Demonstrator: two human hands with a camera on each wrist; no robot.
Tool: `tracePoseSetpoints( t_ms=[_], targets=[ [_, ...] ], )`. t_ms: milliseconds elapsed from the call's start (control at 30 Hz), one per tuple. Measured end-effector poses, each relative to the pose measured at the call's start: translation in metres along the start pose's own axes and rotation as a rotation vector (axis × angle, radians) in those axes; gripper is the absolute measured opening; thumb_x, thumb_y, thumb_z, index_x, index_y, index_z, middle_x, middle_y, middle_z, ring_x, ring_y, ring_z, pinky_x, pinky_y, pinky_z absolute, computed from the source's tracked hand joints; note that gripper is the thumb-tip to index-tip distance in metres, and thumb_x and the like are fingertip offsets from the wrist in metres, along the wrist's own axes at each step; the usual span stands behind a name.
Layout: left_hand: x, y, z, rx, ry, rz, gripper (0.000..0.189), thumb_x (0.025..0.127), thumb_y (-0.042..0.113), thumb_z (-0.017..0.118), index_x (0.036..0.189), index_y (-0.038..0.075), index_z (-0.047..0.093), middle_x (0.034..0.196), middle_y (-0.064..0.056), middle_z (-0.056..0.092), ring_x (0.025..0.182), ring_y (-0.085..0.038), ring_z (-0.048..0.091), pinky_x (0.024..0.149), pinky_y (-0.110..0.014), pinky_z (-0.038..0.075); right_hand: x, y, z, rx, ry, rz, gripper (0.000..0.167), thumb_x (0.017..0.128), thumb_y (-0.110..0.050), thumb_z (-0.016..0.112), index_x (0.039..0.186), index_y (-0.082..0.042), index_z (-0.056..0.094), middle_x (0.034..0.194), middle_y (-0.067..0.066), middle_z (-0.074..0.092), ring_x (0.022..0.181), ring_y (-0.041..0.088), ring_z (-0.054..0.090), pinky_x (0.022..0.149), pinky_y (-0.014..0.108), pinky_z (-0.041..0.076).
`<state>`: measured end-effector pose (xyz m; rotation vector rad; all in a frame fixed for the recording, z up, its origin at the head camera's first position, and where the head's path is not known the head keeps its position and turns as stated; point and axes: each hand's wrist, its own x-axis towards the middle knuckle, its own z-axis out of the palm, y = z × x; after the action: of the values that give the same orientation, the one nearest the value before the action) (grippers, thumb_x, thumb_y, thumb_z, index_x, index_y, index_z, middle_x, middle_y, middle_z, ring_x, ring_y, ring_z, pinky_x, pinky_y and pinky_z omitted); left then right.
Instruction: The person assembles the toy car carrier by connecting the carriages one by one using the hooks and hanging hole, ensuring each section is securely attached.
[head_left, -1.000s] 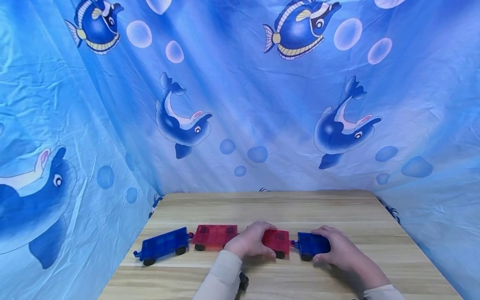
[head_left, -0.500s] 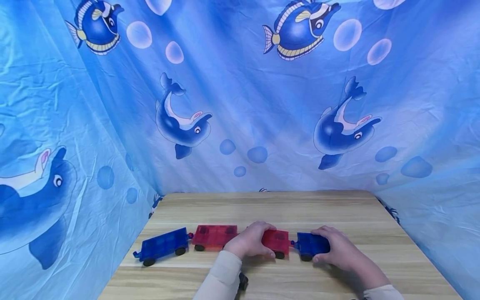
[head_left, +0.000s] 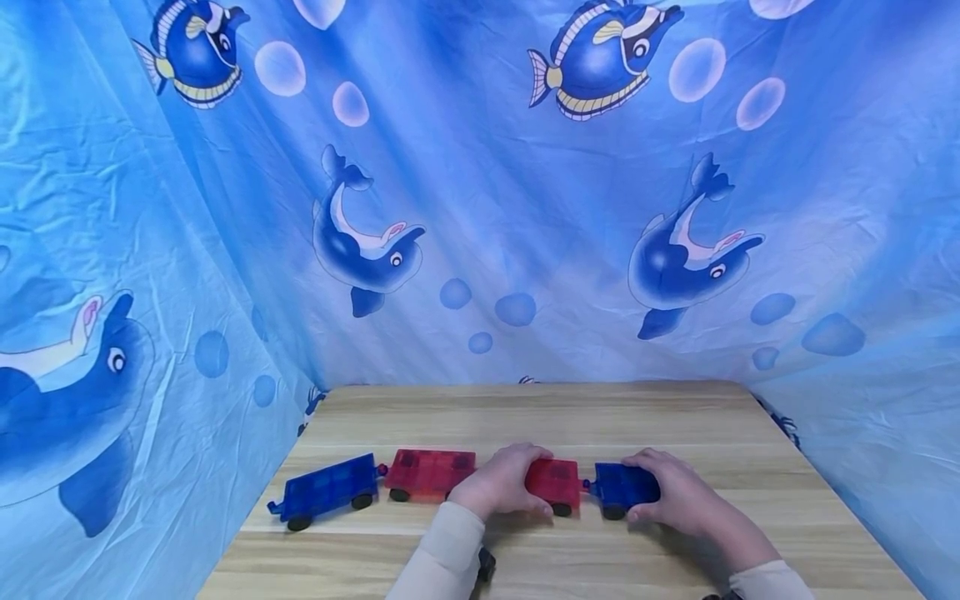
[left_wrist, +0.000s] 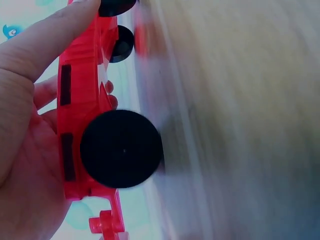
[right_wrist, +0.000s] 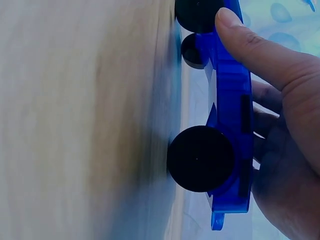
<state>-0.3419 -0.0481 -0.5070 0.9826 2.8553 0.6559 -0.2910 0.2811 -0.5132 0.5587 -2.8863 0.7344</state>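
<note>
A row of toy train cars runs across the wooden table. My left hand [head_left: 504, 482] grips a red toy train car [head_left: 555, 483], thumb on the near side and fingers over the far side. In the left wrist view its black wheel and a red coupling hook show. On its right, my right hand [head_left: 671, 493] grips a blue toy train car [head_left: 618, 490] the same way; the right wrist view shows its black wheels at the tabletop. Between the two held cars the couplings meet end to end. Part of each held car is hidden under the hand.
Left of my left hand stand another red car [head_left: 431, 475] and, at an angle, another blue car [head_left: 328, 490], with their ends meeting. The wooden table [head_left: 540, 412] ends at a blue curtain [head_left: 480, 250] printed with dolphins and fish, which also hangs at both sides.
</note>
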Motion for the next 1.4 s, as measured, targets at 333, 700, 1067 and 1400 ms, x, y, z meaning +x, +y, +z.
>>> tracePoseSetpoints(
  t_ms=[333,700,1067,1400],
  targets=[
    [-0.012,-0.011,-0.010,0.082,0.017,0.003,0.089,0.075,0.058,0.091,0.151,0.026,0.056,0.146,0.008,0.055,0.138,-0.022,0.049,0.113,-0.042,0.044,-0.001,0.008,-0.004,0.014,-0.015,0.023,0.087,0.069,-0.049,0.096,0.141,-0.013,0.065,0.135,0.008,0.063,0.129,0.045,0.055,0.104,0.070,0.043],
    [-0.030,-0.039,-0.027,0.070,0.022,-0.016,0.094,0.075,0.061,0.090,0.153,0.022,0.054,0.148,0.004,0.055,0.142,-0.027,0.044,0.116,-0.049,0.039,-0.003,0.015,-0.009,0.019,-0.045,0.052,0.089,0.067,-0.048,0.096,0.143,-0.014,0.064,0.139,0.012,0.061,0.133,0.048,0.052,0.105,0.073,0.040],
    [-0.059,-0.072,-0.046,0.078,0.030,-0.079,0.095,0.074,0.060,0.090,0.151,0.017,0.056,0.150,-0.003,0.055,0.143,-0.033,0.044,0.121,-0.061,0.027,-0.006,0.022,-0.015,0.020,-0.044,0.031,0.089,0.067,-0.047,0.097,0.142,-0.013,0.064,0.135,0.011,0.063,0.130,0.047,0.055,0.104,0.070,0.043],
    [-0.088,-0.105,-0.066,0.051,0.035,-0.194,0.092,0.076,0.064,0.087,0.152,0.021,0.057,0.151,-0.006,0.056,0.144,-0.035,0.046,0.121,-0.072,0.004,-0.010,0.033,-0.022,0.036,-0.076,0.050,0.091,0.065,-0.050,0.096,0.142,-0.013,0.064,0.137,0.012,0.062,0.131,0.049,0.053,0.103,0.073,0.042]
  ],
)
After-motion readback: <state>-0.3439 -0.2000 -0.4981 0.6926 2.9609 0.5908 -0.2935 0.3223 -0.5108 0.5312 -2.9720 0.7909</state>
